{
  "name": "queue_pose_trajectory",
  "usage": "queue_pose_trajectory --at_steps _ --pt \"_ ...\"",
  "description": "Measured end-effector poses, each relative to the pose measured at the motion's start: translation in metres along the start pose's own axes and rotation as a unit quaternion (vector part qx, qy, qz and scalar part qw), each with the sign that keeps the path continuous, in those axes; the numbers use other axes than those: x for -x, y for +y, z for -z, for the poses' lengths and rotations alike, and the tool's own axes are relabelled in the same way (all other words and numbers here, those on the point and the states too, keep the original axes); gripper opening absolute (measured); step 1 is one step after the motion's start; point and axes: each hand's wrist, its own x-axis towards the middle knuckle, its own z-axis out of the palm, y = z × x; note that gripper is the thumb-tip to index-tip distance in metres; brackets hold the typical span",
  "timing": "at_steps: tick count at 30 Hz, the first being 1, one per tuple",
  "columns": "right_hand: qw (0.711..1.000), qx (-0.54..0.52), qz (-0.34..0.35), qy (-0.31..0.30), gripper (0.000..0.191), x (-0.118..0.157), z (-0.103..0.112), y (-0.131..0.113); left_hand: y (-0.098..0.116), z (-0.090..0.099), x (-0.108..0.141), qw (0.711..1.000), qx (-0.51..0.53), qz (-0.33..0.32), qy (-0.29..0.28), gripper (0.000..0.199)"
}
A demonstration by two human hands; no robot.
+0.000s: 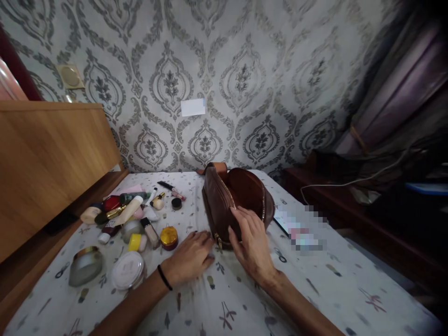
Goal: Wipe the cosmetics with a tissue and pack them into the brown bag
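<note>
Brown leather zip bag [219, 196] at twelve o'clock from us, unzipped, mouth gaping; we cannot tell whether its depths hold anything. Our right hand [252, 240] lies over the near rim, fingers slightly spread, no pinch visible. Our left hand [192, 256] is by its lower corner, fingers bent; grip unclear. Amber-lidded round jar [169, 238] and mixed cosmetics outside, ten to eleven o'clock, on white patterned cloth [196, 308]. Closing: not done.

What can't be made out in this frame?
All in the head view:
Inside of the brown bag: shadow and the right hand hide the bottom.
Phone-like device: screen pixelated.
White-lidded jar: print too blurred to read.
Left hand: blurred; can't tell whether the fingertips touch the bag.
Blue item: cut off by right edge.
</note>
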Motion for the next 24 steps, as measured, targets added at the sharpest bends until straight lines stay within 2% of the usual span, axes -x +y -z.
queue_pose_trajectory --at_steps 5,8,10,12,17,20,24 --pt "0.999 -0.03 0.015 0.015 0.046 0.008 0.0 -0.02 -0.002 -0.007 0.009 0.999 -0.002 -0.017 0.042 0.024" --pt "0.99 -0.129 0.049 -0.018 0.046 0.009 -0.002 -0.037 -0.008 -0.003 0.017 0.997 -0.01 -0.005 0.08 0.019" --pt "0.975 -0.211 0.049 -0.055 0.048 0.007 -0.009 -0.048 -0.017 0.003 0.022 0.991 -0.023 0.015 0.129 0.021" --pt "0.955 -0.281 0.012 -0.095 0.046 0.005 -0.021 -0.059 -0.03 0.011 0.029 0.982 -0.041 0.046 0.181 0.023" --pt "0.889 -0.383 -0.151 -0.201 0.043 0.005 -0.069 -0.08 -0.066 0.023 0.051 0.953 -0.044 0.132 0.269 0.024" --pt "0.871 -0.395 -0.199 -0.215 0.05 0.011 -0.095 -0.085 -0.078 0.02 0.062 0.953 -0.04 0.148 0.261 0.037" --pt "0.878 -0.396 -0.178 -0.203 0.057 0.024 -0.109 -0.083 -0.076 0.015 0.066 0.965 -0.054 0.156 0.202 0.059"
